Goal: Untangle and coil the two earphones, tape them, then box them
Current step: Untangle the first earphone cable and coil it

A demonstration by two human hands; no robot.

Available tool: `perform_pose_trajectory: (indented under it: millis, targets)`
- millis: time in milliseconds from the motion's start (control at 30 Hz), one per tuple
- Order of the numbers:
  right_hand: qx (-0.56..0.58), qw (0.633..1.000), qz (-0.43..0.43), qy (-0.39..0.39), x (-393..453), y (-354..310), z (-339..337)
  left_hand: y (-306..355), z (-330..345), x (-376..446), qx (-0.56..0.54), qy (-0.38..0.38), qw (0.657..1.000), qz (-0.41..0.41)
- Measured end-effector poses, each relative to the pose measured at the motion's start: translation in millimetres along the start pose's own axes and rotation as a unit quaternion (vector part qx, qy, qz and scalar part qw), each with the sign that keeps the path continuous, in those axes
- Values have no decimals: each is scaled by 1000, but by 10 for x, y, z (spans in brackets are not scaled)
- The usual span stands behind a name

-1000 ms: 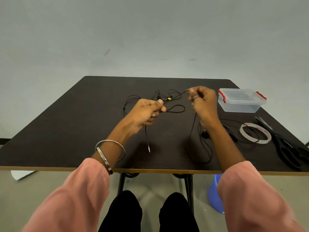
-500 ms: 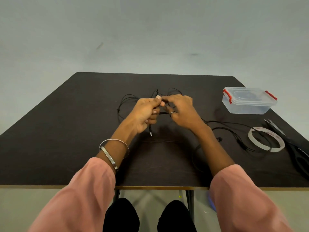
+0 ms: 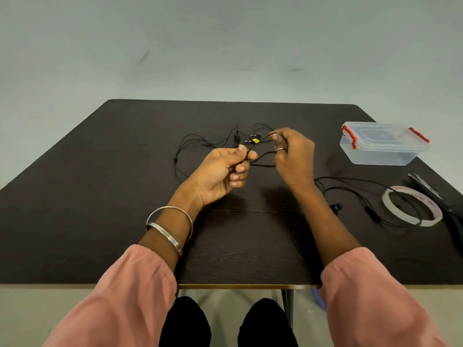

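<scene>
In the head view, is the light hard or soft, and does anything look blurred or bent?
Head view: light is soft and even; only faint shadows lie on the table under the left hand and right hand. The hands and black cable look sharp; the near sleeves are soft. The wide lens splays the table's sides.

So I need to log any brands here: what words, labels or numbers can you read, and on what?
Nothing can be read.
Tape roll: reddish print on its inner face, too blurred to read.
Earphone cable: a small yellow tag between the left hand and right hand, too small to show any text.
Plastic box: no label visible.
</scene>
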State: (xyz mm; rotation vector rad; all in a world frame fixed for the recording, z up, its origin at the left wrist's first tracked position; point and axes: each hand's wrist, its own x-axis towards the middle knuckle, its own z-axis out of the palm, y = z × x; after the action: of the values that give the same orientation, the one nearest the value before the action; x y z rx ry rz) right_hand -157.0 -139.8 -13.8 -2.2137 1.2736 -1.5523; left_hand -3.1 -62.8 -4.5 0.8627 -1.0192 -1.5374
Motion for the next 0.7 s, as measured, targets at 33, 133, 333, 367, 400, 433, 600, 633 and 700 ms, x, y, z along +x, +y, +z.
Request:
perform_pose_trajectory:
  millis: [33, 133, 333, 367, 400, 433, 600, 633, 700]
  targets:
    - [-13, 1000, 6, 1, -3, 13, -4, 2, 4, -15, -5, -2, 1000, 1]
    - [-59, 998, -3, -22, -36, 9, -3, -1, 27, -54, -54, -13, 998, 20]
    - [-185, 970, -77, -137, -101, -91, -4, 38, -26, -82, -152, -39, 980, 118]
    - [-185, 963, -103, -165, -119, -112, 3, 47, -30, -82, -158, -27, 978, 132]
    - [-181, 956, -127, -193, -143, -139, 14, 56, -30, -80, -163, -13, 976, 144]
    - [-178, 948, -149, -217, -170, -168, 30, 61, -31, -75, -164, 1, 975, 153]
    - [-177, 926, -235, -237, -266, -255, 64, 44, -39, -41, -142, 71, 972, 175]
    - [-172, 924, -237, -246, -271, -264, 52, 38, -43, -32, -139, 84, 970, 180]
    - [-139, 923, -240, -268, -287, -284, 18, 27, -47, -16, -133, 106, 968, 186]
